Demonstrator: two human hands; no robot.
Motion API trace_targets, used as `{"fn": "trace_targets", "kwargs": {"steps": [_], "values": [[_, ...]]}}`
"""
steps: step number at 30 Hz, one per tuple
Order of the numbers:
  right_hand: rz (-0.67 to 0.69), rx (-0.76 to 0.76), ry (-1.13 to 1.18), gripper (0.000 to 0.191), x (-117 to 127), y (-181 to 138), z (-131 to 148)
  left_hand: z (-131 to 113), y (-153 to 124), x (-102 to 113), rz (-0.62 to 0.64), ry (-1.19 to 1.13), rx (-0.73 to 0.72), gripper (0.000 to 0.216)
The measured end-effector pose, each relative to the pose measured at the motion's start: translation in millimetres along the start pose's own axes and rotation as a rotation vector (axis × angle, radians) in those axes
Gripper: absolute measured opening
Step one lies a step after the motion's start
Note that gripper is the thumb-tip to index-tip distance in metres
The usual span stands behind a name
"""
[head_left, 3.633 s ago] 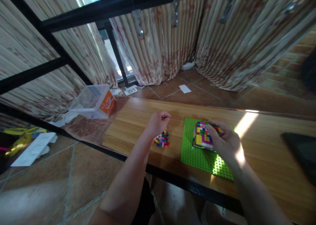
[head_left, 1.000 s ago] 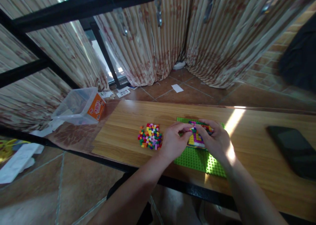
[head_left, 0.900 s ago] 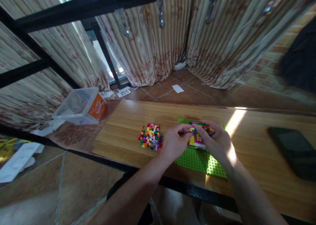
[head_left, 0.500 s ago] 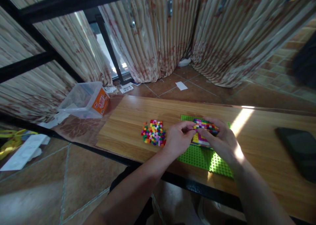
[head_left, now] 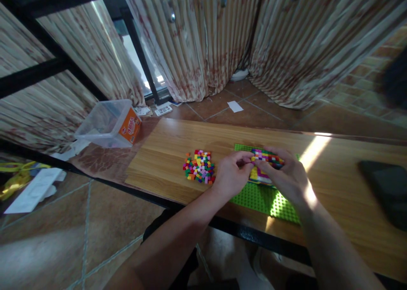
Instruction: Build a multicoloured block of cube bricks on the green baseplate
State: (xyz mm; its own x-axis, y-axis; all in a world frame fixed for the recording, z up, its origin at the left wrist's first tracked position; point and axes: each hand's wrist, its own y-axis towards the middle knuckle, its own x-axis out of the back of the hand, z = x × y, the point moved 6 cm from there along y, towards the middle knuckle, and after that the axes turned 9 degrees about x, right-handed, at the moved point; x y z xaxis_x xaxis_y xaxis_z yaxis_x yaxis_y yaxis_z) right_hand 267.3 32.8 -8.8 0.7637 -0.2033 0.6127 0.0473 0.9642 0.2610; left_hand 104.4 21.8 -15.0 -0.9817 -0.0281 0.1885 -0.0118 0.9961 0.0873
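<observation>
A multicoloured building-brick structure (head_left: 261, 176) stands on a green studded baseplate (head_left: 254, 199) on the wooden table. My left hand (head_left: 233, 173) is at the structure's left corner, thumb and forefinger pinched together; whatever is between the fingertips is too small and covered to make out. From the right, my right hand (head_left: 288, 173) grips the structure, its fingers behind the far side and its thumb reaching across the front toward the left fingertips. Left of my left hand lies a loose pile of small coloured bricks (head_left: 199, 167).
A dark tablet-like device (head_left: 384, 192) lies on the table (head_left: 165, 154) at the right. Beyond the table's left end sits a clear plastic bin (head_left: 104, 126) with an orange label. A black metal bar (head_left: 254, 237) runs along the near edge. Pleated curtains (head_left: 197, 48) hang behind.
The camera view has shifted slightly. Both hands stay at the brick structure with nearly the same grip, and the loose pile looks unchanged.
</observation>
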Motion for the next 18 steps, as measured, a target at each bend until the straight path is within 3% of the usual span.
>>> {"fn": "trace_targets", "kwargs": {"steps": [18], "values": [[-0.033,0.033,0.034,0.055,-3.1,0.3,-10.8,6.6,0.5,-3.6,0.026,-0.054,0.095,0.021]]}}
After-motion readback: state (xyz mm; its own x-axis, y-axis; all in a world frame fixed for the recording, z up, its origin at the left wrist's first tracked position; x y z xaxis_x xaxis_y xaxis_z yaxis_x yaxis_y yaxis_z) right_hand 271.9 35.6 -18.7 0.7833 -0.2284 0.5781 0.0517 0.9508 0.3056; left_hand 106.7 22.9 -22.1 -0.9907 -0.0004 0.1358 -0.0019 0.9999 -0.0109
